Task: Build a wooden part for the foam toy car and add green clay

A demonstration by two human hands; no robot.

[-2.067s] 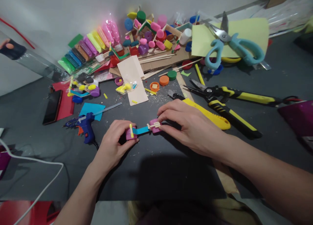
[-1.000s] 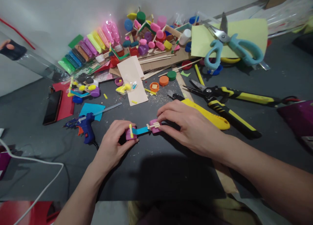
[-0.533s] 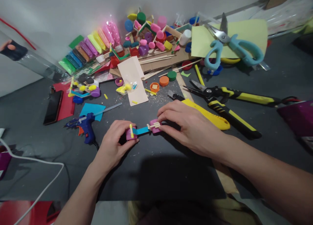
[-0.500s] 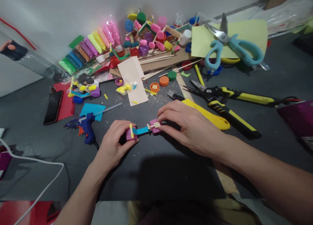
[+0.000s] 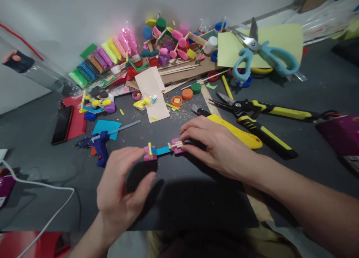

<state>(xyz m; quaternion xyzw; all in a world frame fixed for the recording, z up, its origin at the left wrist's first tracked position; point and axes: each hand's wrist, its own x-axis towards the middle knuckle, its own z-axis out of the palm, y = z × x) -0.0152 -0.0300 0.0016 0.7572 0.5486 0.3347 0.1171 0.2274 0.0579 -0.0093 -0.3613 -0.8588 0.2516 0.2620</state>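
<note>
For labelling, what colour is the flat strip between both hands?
The strip is blue in the head view.

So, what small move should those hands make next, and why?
Perhaps gently open the right hand: it holds the right block, while the left hand is open, its thumb clear of the left block. Both blocks seem to rest on the table, so letting go looks safe.
</note>
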